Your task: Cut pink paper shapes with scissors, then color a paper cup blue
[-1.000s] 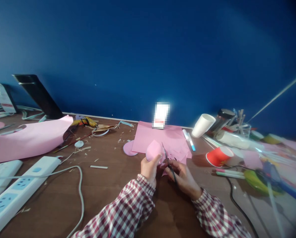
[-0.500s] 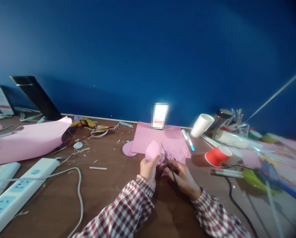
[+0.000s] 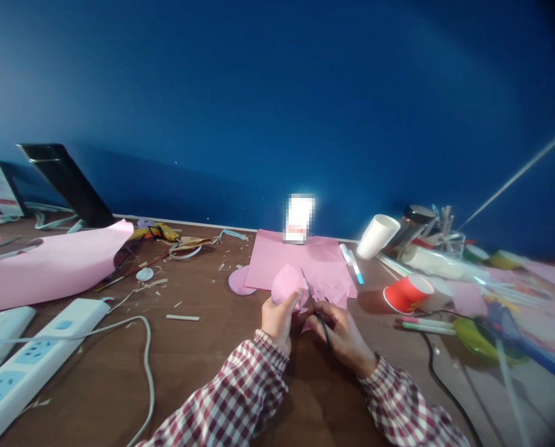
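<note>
My left hand is closed on a small piece of pink paper with a rounded, pointed outline, the thumb lying across its lower part. Held in my right hand is a pair of dark scissors, blades pointing up and away beside the paper's right edge. Whether the blades touch the paper I cannot tell. Under and beyond the hands lies a larger pink sheet with loose pink scraps on it. A round pink cutout rests partly beside the sheet's left edge.
On the left are a power strip with a white cable and a curved pink sheet. To the right stand a tilted white cup, a red paper cup, markers and clutter. A blue wall rises behind.
Almost nothing differs. The whole view has shifted very slightly, while both hands keep their hold on the paper and the scissors.
</note>
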A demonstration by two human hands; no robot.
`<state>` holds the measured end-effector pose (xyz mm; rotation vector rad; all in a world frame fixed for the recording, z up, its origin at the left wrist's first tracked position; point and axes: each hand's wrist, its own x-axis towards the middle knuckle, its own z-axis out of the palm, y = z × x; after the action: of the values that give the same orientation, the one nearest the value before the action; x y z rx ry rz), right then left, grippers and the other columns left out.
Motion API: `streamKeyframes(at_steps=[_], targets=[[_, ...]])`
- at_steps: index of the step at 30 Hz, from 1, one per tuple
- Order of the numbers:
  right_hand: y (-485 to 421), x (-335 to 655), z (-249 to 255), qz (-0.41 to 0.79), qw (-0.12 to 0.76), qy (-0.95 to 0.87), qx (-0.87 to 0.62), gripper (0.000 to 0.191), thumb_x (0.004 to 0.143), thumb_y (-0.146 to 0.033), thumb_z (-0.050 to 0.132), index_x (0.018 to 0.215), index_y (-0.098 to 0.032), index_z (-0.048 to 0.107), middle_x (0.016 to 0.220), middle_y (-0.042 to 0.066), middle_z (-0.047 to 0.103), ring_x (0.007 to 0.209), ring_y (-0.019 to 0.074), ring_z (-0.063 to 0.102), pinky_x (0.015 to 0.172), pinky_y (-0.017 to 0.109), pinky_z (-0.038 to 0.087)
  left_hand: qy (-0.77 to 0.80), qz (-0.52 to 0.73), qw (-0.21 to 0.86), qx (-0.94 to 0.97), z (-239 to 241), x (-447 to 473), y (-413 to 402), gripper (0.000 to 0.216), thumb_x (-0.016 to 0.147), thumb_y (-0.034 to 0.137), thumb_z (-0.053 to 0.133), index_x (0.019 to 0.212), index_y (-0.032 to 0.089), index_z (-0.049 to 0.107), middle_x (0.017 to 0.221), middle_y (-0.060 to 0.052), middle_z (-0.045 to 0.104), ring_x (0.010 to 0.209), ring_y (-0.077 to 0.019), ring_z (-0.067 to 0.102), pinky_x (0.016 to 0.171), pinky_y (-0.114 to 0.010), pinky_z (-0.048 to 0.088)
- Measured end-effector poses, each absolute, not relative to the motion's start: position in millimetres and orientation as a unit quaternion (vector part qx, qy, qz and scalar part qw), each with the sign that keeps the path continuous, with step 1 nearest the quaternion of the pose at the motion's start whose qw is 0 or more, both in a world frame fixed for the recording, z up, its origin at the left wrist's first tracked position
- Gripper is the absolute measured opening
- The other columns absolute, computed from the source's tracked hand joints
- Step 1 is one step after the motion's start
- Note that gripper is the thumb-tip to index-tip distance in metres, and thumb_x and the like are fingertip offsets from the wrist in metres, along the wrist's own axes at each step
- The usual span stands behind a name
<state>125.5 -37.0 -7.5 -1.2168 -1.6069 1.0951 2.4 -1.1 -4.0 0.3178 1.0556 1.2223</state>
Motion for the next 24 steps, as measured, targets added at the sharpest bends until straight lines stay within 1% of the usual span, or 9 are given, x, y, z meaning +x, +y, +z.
streamKeyframes(at_steps=[4,7,12,17,24], targets=[[-36.8,125.7,-7.9,0.428,0.410,-0.644,-0.484,0.017,0.085,-0.032,0.055,0.091,-0.018,0.063,0.085,0.005,0.069,0.072,0.0175,0.064,0.069,0.026,0.051,0.458,0.549,0.687,0.132,-3.0,2.1,-0.6,0.037,0.051,0.024,0.079,0.078,0.005,0.064,0.061,-0.007,0.064,0.047,-0.0160,0.059,0.040,-0.026,0.048],[-37.0,126.5,-9.6,0.431,0.408,-0.638,-0.491,0.017,0.085,-0.031,0.055,0.093,-0.018,0.062,0.082,0.005,0.068,0.072,0.0178,0.063,0.065,0.025,0.050,0.455,0.553,0.685,0.135,-5.2,1.8,0.0,0.037,0.051,0.024,0.079,0.079,0.005,0.063,0.063,-0.008,0.065,0.050,-0.0166,0.059,0.043,-0.028,0.049],[-37.3,126.9,-9.8,0.435,0.403,-0.638,-0.491,0.018,0.085,-0.032,0.056,0.093,-0.018,0.062,0.085,0.006,0.069,0.072,0.0182,0.063,0.064,0.025,0.049,0.468,0.555,0.671,0.150,-6.4,1.0,0.3,0.036,0.051,0.025,0.079,0.076,0.005,0.064,0.057,-0.006,0.063,0.045,-0.0127,0.055,0.040,-0.023,0.045],[-37.7,127.2,-8.5,0.422,0.400,-0.647,-0.493,0.017,0.085,-0.032,0.056,0.090,-0.017,0.062,0.080,0.005,0.068,0.070,0.0175,0.063,0.062,0.024,0.049,0.461,0.560,0.674,0.142,0.1,0.0,-1.0,0.035,0.051,0.023,0.079,0.076,0.006,0.064,0.052,-0.002,0.059,0.041,-0.0097,0.051,0.036,-0.021,0.040],[-37.9,126.8,-8.7,0.427,0.407,-0.641,-0.491,0.020,0.084,-0.035,0.056,0.090,-0.016,0.062,0.078,0.005,0.067,0.070,0.0180,0.063,0.063,0.025,0.049,0.461,0.565,0.670,0.142,-1.3,0.2,0.2,0.032,0.053,0.021,0.077,0.076,0.005,0.063,0.052,-0.002,0.060,0.040,-0.0089,0.050,0.036,-0.020,0.040]])
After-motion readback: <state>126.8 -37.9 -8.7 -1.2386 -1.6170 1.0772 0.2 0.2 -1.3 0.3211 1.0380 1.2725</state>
